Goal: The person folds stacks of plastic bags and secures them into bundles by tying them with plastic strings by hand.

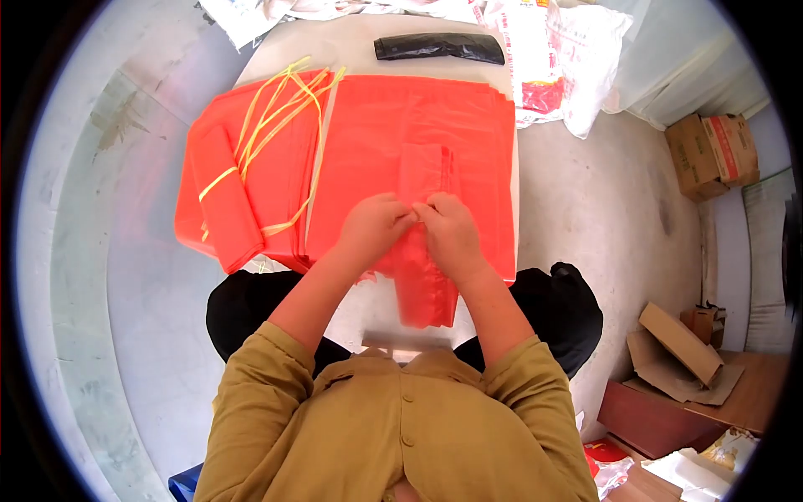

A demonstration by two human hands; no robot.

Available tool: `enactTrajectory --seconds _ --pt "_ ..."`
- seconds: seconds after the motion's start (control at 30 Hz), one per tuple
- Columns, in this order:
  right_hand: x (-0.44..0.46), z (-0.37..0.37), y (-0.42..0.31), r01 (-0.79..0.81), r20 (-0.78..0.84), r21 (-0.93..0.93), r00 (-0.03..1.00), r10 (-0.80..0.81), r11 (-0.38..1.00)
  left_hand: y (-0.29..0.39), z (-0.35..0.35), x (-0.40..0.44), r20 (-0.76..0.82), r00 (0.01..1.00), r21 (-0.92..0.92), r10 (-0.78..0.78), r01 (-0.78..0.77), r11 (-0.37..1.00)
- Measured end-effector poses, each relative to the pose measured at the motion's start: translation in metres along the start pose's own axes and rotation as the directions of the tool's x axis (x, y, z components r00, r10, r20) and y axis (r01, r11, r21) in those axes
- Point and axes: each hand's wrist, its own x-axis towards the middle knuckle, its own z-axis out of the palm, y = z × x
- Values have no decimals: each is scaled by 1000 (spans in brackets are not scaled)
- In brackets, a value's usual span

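A folded bundle of red plastic bags lies lengthwise beneath my hands, its near end jutting past the table edge over my lap. My left hand is closed in a pinch at the bundle's middle. Against it, fingertips meeting, my right hand is also closed on the bundle. Whatever is pinched right between the fingertips is too small to make out. Under the bundle spreads a wide flat stack of red plastic bags. To the left, a rolled red bundle has a yellow tie around it.
Loose yellow ties lie across the left red pile. A black plastic roll rests at the table's far end. White printed sacks stand beyond. Cardboard boxes are on the right floor, and an opened carton sits lower right.
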Motion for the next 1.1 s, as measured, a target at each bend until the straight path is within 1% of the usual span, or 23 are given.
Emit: enactTrajectory --seconds 0.03,0.13,0.23,0.33,0.43,0.53,0.63,0.73,0.83,0.93,1.03,1.1 --pt "0 0 1 -18 33 -39 999 19 999 3 -3 0 13 1000 17 5 -5 1000" --pt "2 -1 1 -104 38 126 994 100 987 1 -6 0 27 1000 -19 14 -13 1000" --pt "5 -6 11 -120 174 234 982 80 965 3 -8 0 68 990 -172 -120 130 976" --pt "10 -16 7 -86 294 105 954 52 991 -4 -5 0 128 977 -321 -168 201 925" --pt "5 -7 7 39 247 -85 969 -17 996 -9 -5 0 203 948 -384 -245 308 871" --pt "-1 -4 6 77 76 -35 994 -74 996 -16 -7 -4 229 927 -455 -299 373 808" --pt "-10 -10 3 -31 89 -28 995 34 999 -29 -1 -9 197 952 -488 -233 301 819" --pt "-26 -10 10 -85 3 -65 996 85 994 -36 4 -11 211 943 -433 -257 326 840" --pt "-38 -5 11 -224 -6 -53 974 224 973 -35 9 -12 160 935 -277 -317 351 895" --pt "-47 7 12 -410 29 228 910 414 883 -29 11 -15 101 919 -182 -382 394 901" --pt "-48 12 13 -474 88 290 878 470 832 -35 18 -18 174 882 -167 -437 464 870" --pt "-48 11 13 -508 96 377 853 513 775 -38 22 -21 241 860 -282 -450 506 815"
